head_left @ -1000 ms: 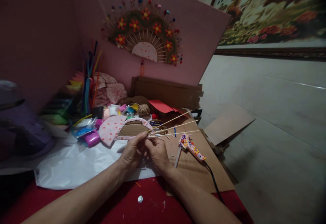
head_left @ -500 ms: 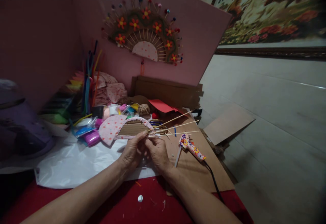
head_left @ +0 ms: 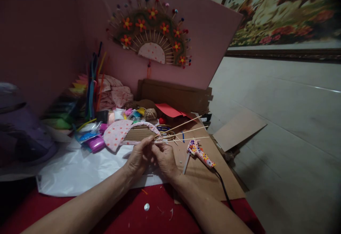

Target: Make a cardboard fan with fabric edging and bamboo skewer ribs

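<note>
Just in front of me, my left hand [head_left: 140, 156] and my right hand [head_left: 166, 159] meet with fingertips closed. Between them they pinch the near ends of thin wooden skewers [head_left: 188, 130], which fan out to the right. Right behind the fingertips is a half-round cardboard piece [head_left: 141, 134] edged with pink dotted fabric [head_left: 117, 132]. Its lower right side touches or passes behind my fingers; I cannot tell which. To the right of my right hand lies a flower-patterned glue gun [head_left: 199, 152] with a glue stick [head_left: 187, 163] poking out.
White plastic sheeting [head_left: 80, 173] and a cardboard sheet [head_left: 213, 184] cover parts of the red cloth [head_left: 106, 219]. Clay packets [head_left: 96, 143], a twine ball [head_left: 150, 114] and red paper [head_left: 170, 110] crowd the back. A decorated fan [head_left: 151, 35] hangs on a pink board. A black cord [head_left: 222, 182] trails nearer.
The skewers' far ends have shifted very slightly. Both hands stay in almost the same place, with the same pinch.
</note>
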Demonstrator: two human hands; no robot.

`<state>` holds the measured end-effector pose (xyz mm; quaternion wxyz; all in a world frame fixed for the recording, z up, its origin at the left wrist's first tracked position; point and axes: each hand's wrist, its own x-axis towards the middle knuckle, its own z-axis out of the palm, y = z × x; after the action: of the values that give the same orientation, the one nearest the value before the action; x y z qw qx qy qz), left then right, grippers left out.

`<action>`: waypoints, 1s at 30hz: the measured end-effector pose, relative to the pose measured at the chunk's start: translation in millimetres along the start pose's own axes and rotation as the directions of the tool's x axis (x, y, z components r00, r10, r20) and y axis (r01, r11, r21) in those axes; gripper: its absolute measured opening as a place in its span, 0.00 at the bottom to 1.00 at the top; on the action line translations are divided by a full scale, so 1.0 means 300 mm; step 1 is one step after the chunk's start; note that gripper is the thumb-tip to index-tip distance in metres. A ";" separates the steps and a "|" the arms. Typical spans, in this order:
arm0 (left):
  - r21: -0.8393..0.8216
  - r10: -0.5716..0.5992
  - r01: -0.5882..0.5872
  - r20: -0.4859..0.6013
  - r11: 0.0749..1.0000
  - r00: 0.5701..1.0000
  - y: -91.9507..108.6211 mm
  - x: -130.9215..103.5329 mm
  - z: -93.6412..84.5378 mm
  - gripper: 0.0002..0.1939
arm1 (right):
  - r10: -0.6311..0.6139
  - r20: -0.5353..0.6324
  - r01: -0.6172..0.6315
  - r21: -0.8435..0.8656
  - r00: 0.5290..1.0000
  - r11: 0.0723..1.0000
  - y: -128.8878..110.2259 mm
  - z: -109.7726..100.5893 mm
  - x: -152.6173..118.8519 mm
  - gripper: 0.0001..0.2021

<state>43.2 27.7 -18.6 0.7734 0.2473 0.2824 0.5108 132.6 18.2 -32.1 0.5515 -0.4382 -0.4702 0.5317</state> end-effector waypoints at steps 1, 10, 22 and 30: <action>0.005 0.008 -0.008 0.001 1.000 1.000 0.000 0.000 0.000 0.11 | -0.003 0.001 0.003 0.002 1.000 1.000 0.001 0.000 0.000 0.18; 0.031 0.021 -0.020 -0.008 0.999 1.000 -0.001 0.000 -0.001 0.11 | -0.014 0.003 0.014 -0.001 1.000 1.000 0.000 -0.001 -0.002 0.18; 0.049 -0.006 0.010 -0.077 0.999 0.997 0.000 -0.011 0.015 0.12 | -0.006 -0.005 0.006 0.035 1.000 0.999 0.002 0.001 -0.001 0.17; 0.065 0.008 -0.001 -0.095 0.998 0.995 -0.009 -0.003 0.004 0.13 | -0.002 -0.002 0.002 0.027 1.000 1.000 0.003 0.001 0.000 0.17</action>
<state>45.6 25.8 -19.4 0.7495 0.2482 0.3348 0.5144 132.1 18.1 -33.1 0.5582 -0.4309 -0.4630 0.5370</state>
